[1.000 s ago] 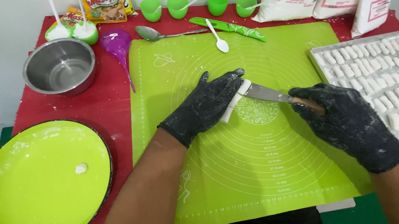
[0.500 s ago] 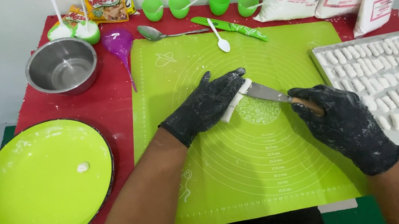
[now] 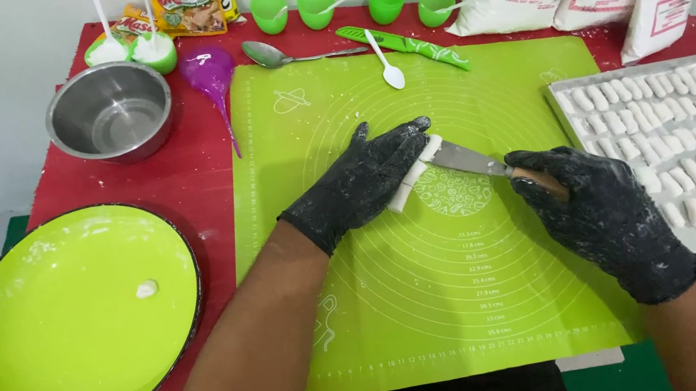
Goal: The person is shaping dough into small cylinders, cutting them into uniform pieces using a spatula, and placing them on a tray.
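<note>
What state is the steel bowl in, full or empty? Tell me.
Empty. The steel bowl stands upright on the red table, and its bare shiny bottom shows, with nothing inside.
</note>
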